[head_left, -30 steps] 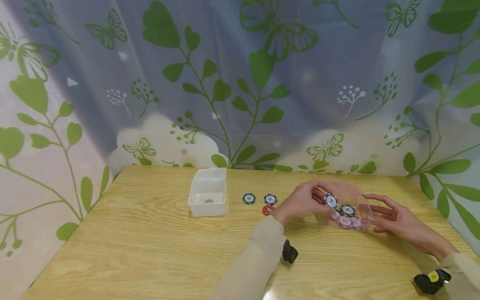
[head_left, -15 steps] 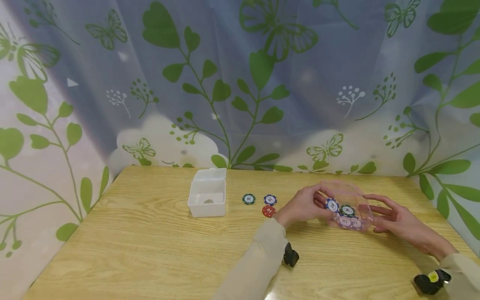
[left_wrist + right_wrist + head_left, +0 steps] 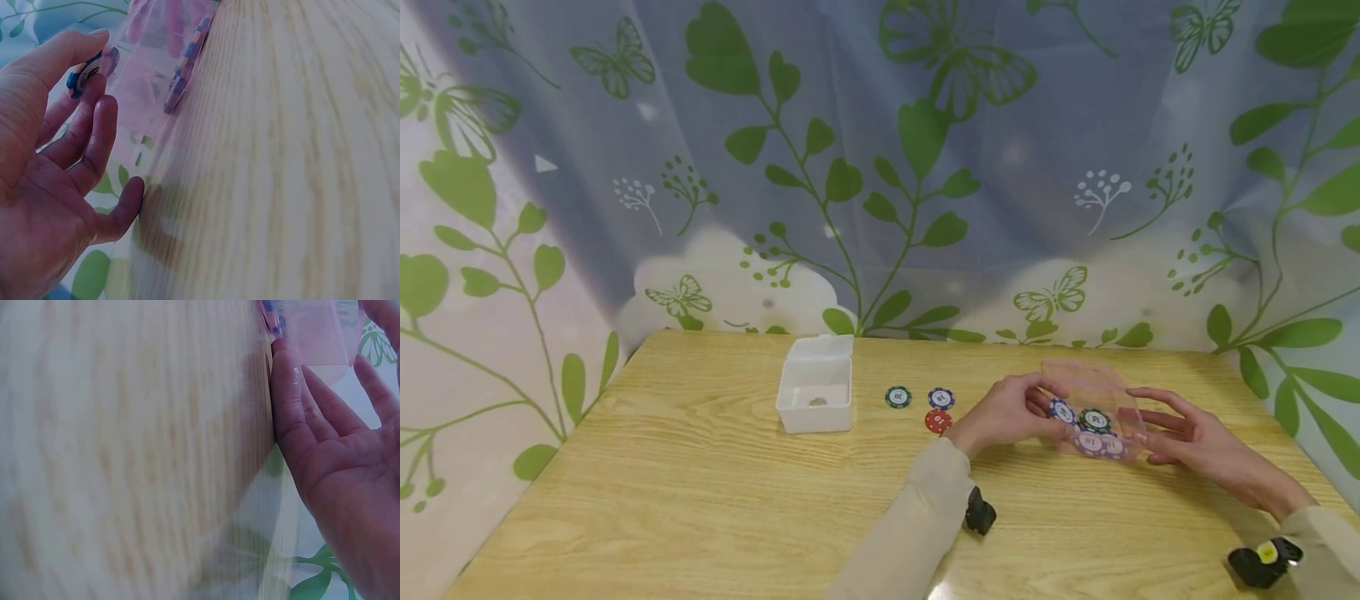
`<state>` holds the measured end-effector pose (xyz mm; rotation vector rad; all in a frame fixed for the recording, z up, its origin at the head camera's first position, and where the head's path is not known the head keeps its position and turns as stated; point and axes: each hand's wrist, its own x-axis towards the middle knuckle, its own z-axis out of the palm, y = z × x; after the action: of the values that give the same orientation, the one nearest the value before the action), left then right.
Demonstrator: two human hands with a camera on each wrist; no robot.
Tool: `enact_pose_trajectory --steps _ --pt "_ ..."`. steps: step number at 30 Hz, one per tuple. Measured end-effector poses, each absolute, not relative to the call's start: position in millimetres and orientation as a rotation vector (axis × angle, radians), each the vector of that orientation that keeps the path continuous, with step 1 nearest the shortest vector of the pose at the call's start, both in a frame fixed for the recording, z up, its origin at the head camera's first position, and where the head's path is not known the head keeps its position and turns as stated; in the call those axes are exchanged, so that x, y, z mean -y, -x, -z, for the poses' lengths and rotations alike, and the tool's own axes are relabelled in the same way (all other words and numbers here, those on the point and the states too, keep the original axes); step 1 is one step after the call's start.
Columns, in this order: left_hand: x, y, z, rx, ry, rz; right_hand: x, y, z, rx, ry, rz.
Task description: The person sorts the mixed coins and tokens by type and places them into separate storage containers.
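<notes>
A clear plastic box (image 3: pixel 1101 396) stands on the wooden table (image 3: pixel 700 500) and holds several poker chips (image 3: pixel 1093 421). My left hand (image 3: pixel 1011 408) pinches a blue-and-white chip (image 3: pixel 1062 410) between thumb and forefinger at the box's left side, just over the chips inside. In the left wrist view, that chip (image 3: pixel 80 75) shows between my fingertips against the clear box (image 3: pixel 150 87). My right hand (image 3: pixel 1180 433) rests with straight fingers against the right wall of the box. The right wrist view shows that hand (image 3: pixel 331 444) flat beside the box (image 3: pixel 312 334).
A white box (image 3: pixel 816 392) with its lid open stands left of centre, with a small object inside. Three loose chips lie between it and my left hand: green (image 3: pixel 898 397), blue (image 3: pixel 940 398) and red (image 3: pixel 937 421). A leaf-print curtain hangs behind the table.
My left hand has lowered the blue chip a little, down into the clear box. The right hand and the box have stayed put.
</notes>
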<state>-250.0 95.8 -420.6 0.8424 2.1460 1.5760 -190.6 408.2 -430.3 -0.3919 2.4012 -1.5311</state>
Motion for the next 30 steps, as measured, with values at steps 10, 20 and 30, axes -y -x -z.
enact_pose_trajectory --steps 10,20,30 --pt "-96.4 250.2 421.3 -2.163 -0.857 -1.572 -409.0 191.3 431.0 -2.406 0.376 1.523" --pt "-92.9 247.3 419.7 -2.119 -0.84 -1.609 -409.0 191.2 431.7 -2.372 0.424 1.541" --pt "-79.1 248.0 415.6 -2.177 -0.867 -1.59 -409.1 191.0 431.0 -2.353 0.421 1.56"
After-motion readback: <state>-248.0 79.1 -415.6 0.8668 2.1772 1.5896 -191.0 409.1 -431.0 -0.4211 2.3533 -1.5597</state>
